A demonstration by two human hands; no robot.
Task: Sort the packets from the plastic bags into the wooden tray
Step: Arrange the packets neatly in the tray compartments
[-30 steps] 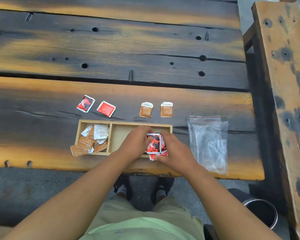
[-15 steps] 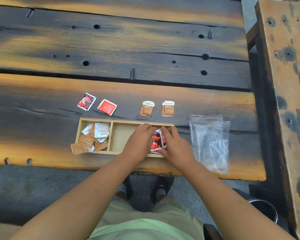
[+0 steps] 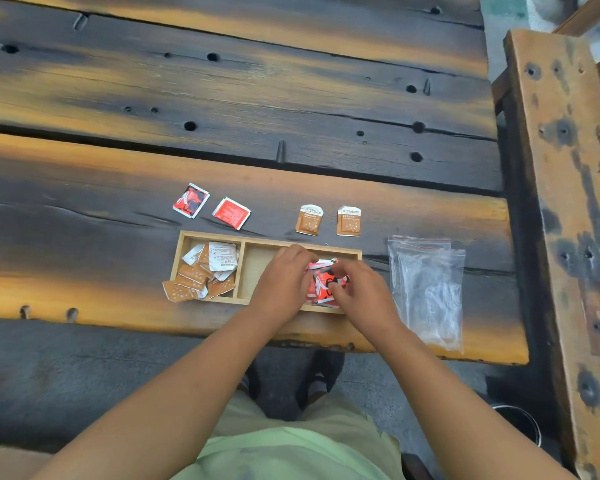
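1. The stack of red packets [image 3: 324, 284] is sitting at the right end of the wooden tray [image 3: 257, 265], in its larger right compartment, pinched between both hands and lying partly over the tray's near rim.
2. The step in hand looks like setting this red bundle down into the right compartment; the packets are fanning unevenly, so they appear to be in the middle of being squared up or lowered, not yet let go.
3. The left hand [image 3: 284, 282] is curling over the left side of the stack, fingers bent and closing against the packets, knuckles pointing toward the far rim of the tray.
4. The right hand [image 3: 359, 292] is gripping the stack from the right, thumb and forefinger closing on the top packet; how many packets it is holding cannot be told.
5. Both forearms are reaching in from the near edge of the bench [image 3: 84, 174] and converging on the tray.
6. The next move probably calls for easing both grips apart while pressing the stack flat, so the packets are dropping inside the walls and not spilling over the near rim.
7. The left compartment is holding a pile of brown packets [image 3: 205, 275], one of them hanging over the near left corner of the tray.
8. Beyond the tray, two loose red packets [image 3: 210, 207] and two loose brown packets [image 3: 329, 220] are lying apart on the bench, still unsorted by my reading.
9. The clear plastic bags [image 3: 426, 285] are lying just right of the tray, seemingly emptied.
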